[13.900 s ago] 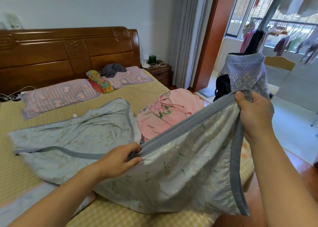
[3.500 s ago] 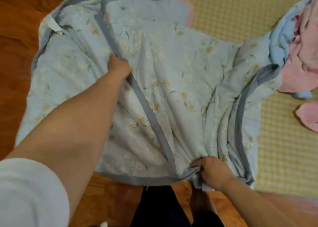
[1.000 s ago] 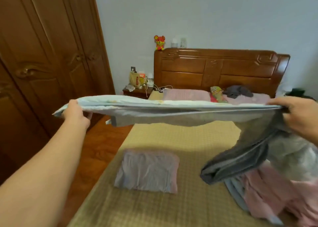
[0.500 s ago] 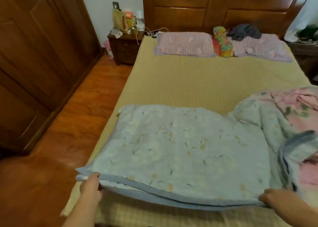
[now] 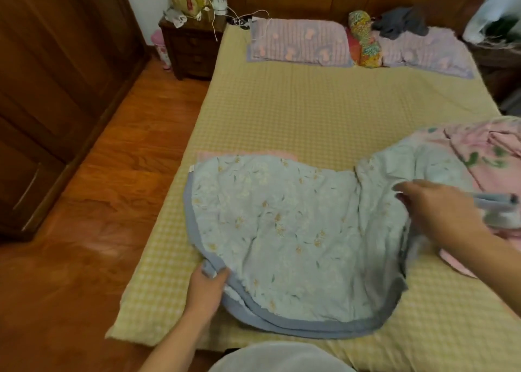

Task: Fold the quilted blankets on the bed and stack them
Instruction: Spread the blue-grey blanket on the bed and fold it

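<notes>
The pale blue floral quilted blanket with grey binding [image 5: 282,230] lies half-folded across the yellow checked bed [image 5: 310,112], long axis left to right. The left hand [image 5: 207,284] pinches its near-left corner; the right hand [image 5: 434,208], fingers spread, reaches over the bunched right end, nearer the unfolded part.

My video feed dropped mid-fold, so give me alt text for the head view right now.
A light blue floral quilted blanket lies partly folded on the yellow checked bed, the left hand pinching its grey-bordered near-left corner while the right hand reaches over its bunched right side. A pink blanket lies crumpled at the right; two pillows sit at the headboard.
</notes>
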